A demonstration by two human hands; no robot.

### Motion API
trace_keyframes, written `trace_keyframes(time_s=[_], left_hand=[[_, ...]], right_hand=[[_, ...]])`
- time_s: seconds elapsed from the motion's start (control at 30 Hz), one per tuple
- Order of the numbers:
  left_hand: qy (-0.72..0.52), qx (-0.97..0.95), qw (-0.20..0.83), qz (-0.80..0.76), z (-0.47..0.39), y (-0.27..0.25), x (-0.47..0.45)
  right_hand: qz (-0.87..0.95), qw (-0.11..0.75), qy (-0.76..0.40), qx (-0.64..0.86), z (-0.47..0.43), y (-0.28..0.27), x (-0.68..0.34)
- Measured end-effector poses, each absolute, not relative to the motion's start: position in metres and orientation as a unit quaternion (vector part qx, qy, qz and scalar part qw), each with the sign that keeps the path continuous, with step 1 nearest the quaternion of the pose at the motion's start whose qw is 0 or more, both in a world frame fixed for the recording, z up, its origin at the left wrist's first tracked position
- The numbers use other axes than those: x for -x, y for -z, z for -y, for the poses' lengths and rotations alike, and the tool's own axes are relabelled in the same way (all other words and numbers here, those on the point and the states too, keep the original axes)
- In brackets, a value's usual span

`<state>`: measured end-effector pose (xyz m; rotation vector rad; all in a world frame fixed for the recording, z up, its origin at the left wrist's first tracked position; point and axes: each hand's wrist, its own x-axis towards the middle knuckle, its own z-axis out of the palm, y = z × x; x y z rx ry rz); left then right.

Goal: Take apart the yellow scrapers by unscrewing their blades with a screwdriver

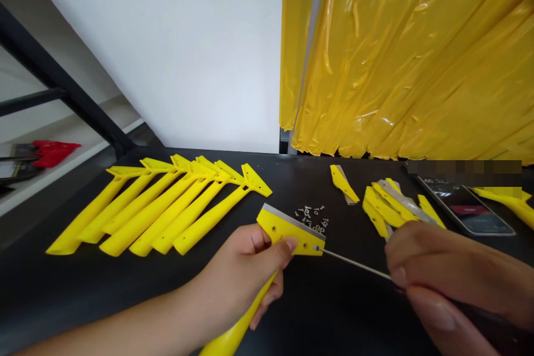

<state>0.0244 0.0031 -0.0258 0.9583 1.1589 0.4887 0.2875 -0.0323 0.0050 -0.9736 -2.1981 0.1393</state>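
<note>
My left hand (pixel 254 264) is closed round a yellow scraper (pixel 292 232) just below its head, thumb on the face of the head. A grey metal blade edge (pixel 287 217) shows along the top of that head. In my right hand (pixel 446 278) is a screwdriver (pixel 359 263), its handle mostly hidden by the fingers. The screwdriver's tip meets a small screw (pixel 316 248) at the right end of the scraper head. Behind the scraper head lies a little heap of loose screws and nuts (pixel 308 214) on the black table.
Several yellow scraper handles (pixel 158 206) lie in a row on the left of the black table (pixel 83 300). One blade piece (pixel 344 183) and a pile of yellow blade pieces (pixel 386 208) lie right of centre, beside a phone (pixel 471 206). Yellow plastic sheeting (pixel 409 55) hangs behind.
</note>
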Motion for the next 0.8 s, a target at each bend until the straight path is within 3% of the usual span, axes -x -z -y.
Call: trace_keyframes(time_s=[0.1, 0.33, 0.63, 0.8], left_hand=[[-0.211, -0.434, 0.71, -0.512, -0.001, 0.025, -0.026], [-0.209, -0.436, 0.71, -0.511, 0.001, 0.025, -0.026], [-0.207, -0.444, 0.708, -0.509, 0.0, 0.028, -0.024], [-0.213, -0.441, 0.694, -0.527, -0.002, 0.029, -0.025]], right_hand=[[0.848, 0.39, -0.119, 0.338, 0.032, -0.002, -0.285], [0.852, 0.39, -0.1, 0.335, 0.03, -0.003, -0.277], [0.835, 0.382, -0.05, 0.392, 0.038, 0.007, -0.276], [0.851, 0.354, 0.051, 0.385, 0.032, 0.002, -0.276]])
